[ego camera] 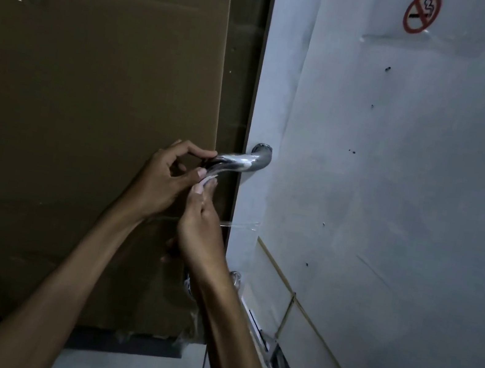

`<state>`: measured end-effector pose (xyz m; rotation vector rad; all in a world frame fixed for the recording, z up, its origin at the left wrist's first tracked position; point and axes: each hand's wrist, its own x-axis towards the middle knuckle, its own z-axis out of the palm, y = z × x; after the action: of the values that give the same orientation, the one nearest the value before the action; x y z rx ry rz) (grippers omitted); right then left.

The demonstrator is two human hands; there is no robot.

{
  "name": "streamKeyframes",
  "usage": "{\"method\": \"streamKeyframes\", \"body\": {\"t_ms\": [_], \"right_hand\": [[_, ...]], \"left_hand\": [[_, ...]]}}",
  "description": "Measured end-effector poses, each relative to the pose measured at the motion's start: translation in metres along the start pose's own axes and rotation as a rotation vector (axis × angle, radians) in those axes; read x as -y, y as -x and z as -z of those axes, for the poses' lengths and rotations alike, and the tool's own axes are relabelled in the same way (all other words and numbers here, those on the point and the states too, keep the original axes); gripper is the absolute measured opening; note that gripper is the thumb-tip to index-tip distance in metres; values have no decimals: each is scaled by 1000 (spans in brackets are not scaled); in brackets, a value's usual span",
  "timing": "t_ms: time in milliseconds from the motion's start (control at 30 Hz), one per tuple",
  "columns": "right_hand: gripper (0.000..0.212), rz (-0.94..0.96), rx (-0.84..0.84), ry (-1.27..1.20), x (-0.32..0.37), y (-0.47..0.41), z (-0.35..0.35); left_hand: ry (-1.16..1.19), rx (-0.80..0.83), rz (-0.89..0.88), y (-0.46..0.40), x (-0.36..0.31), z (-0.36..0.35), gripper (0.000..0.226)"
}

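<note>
Pinching the left end of the handle (238,162) between thumb and forefinger, the left hand (164,179) sits at the centre of the frame, its other fingers curled. Just below it, the right hand (198,231) nips a white strip (207,180) in its fingertips, right at the handle's underside. The handle juts left from the white door (392,210), across the cardboard (89,92). A no-smoking sign (422,12) hangs upper right.
</note>
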<state>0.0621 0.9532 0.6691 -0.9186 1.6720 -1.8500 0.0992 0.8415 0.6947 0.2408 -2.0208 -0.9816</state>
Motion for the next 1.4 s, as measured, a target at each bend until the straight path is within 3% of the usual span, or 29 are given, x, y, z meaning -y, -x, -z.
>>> {"method": "streamKeyframes", "body": {"t_ms": [500, 767, 1400], "right_hand": [[67, 164, 87, 282, -40, 7, 13], [68, 199, 166, 289, -47, 17, 18], [71, 164, 137, 282, -73, 6, 22]], "left_hand": [[-95, -57, 71, 7, -6, -4, 31], [-87, -89, 75, 9, -6, -6, 36], [-53, -143, 86, 17, -9, -12, 30]]}}
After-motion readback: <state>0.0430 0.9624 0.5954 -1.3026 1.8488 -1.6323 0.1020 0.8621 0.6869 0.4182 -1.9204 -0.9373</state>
